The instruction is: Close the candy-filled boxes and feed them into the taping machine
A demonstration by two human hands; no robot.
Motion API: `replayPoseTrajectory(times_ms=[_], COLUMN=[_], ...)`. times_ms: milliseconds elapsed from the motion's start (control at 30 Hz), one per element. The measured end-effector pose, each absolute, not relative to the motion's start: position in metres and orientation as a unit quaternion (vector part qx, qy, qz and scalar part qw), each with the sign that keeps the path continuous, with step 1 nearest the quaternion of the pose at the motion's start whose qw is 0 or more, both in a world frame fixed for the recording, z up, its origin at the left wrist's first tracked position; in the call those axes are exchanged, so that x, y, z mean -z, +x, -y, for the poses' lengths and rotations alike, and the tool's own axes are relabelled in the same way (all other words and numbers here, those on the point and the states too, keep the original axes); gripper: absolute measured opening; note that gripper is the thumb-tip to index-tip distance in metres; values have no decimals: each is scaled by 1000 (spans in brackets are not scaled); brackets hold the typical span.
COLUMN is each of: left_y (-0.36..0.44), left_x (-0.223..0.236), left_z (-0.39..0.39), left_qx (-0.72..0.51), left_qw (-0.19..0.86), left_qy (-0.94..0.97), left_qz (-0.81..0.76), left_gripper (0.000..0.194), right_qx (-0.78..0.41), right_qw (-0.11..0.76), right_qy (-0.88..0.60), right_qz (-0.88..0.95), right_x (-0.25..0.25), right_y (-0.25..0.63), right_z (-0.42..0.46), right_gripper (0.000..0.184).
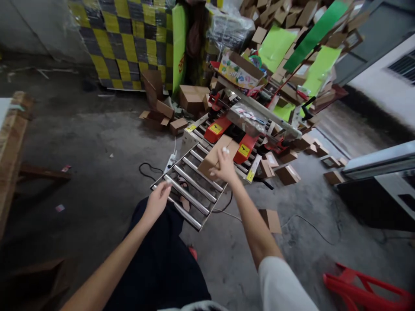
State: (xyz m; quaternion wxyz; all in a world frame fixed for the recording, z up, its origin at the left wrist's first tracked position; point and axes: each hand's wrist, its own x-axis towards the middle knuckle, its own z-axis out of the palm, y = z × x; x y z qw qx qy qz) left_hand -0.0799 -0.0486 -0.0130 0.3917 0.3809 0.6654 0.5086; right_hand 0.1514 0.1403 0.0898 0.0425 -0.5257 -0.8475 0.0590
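Observation:
A closed brown cardboard box (212,162) lies on the metal rollers, its far end between the red side guides of a taping machine (244,149). Against the box's near right side is my right hand (225,167), its fingers apart and bent, not wrapped round it. White material covers one fingertip. My left hand (158,199) hovers at the near left edge of the roller conveyor (191,183), its fingers curled together. Something white shows at those fingertips too; whether anything is pinched there is hidden.
Cardboard boxes (194,98) lie on the floor behind the machine, and a large heap of cartons (301,17) rises at the back right. A power strip (170,160) and cables are beside the conveyor. A red plastic stool (366,287) is at the lower right.

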Motion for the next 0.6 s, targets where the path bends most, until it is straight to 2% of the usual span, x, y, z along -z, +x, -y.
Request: replayPoseTrajectory(times_ms=[100,167,300,433,533,600], left_y=[-87,-83,-96,-174,-260,-317], left_x=[19,10,-16,-50,-93,-126], left_z=[108,142,175,211,251,271], left_qx=[-485,-486,-513,-478,-428,-383], left_qw=[334,322,272,51,-118,-181], left_qy=[447,460,430,401,289,233], left_qz=[-673,-670,-692,-780,-848,-875], left_gripper=[38,30,23,20,23,31], right_qx=[-24,-19,-79,-182,-237,-258], right_qw=[101,149,222,255,272,265], right_qy=[-568,-560,-461,-357,-336,-345], right_qz=[816,815,856,880,870,863], right_x=[-111,-103,-20,63,84,88], right_y=[147,130,98,102,117,125], right_z=[-187,-175,-77,40,88,99], right_gripper=[70,67,65,53,48,46])
